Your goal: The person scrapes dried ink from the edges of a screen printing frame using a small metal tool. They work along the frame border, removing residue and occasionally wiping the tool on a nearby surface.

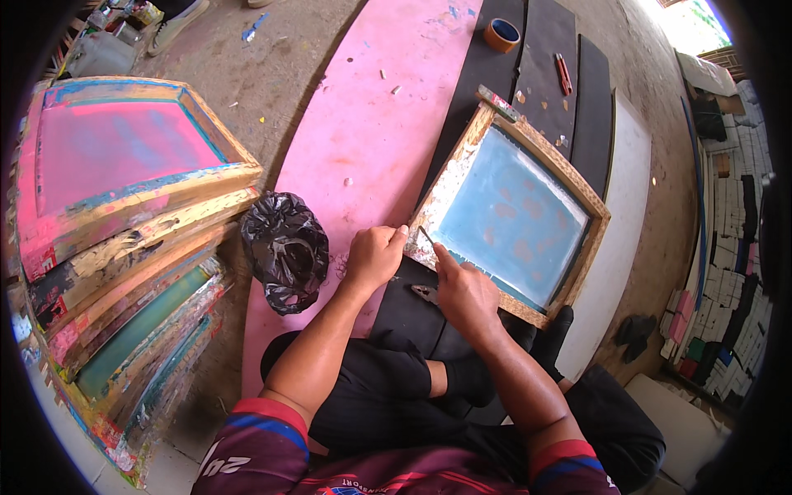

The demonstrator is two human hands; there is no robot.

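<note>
A wooden screen-printing frame (pixel 596 196) with blue mesh lies tilted in front of me, its mesh marked with several faint brownish patches. My left hand (pixel 375 257) is closed at the frame's near left corner, thumb up against the wood. In my right hand (pixel 467 295) is a thin dark metal tool (pixel 426 237), mostly covered by the fingers. Its tip meets the paint-spattered frame near that same corner. Beside my right hand, a pair of pliers (pixel 425 293) rests on the dark board. A crumpled black plastic bag (pixel 285 252) sits left of my left hand.
Several paint-stained screen frames (pixel 148 198) are stacked at the left. Past the blue frame lie a roll of tape (pixel 502 35) and a red cutter knife (pixel 563 74). Pink board (pixel 363 124) and dark boards (pixel 544 41) run away from me; a white board (pixel 619 198) is at right.
</note>
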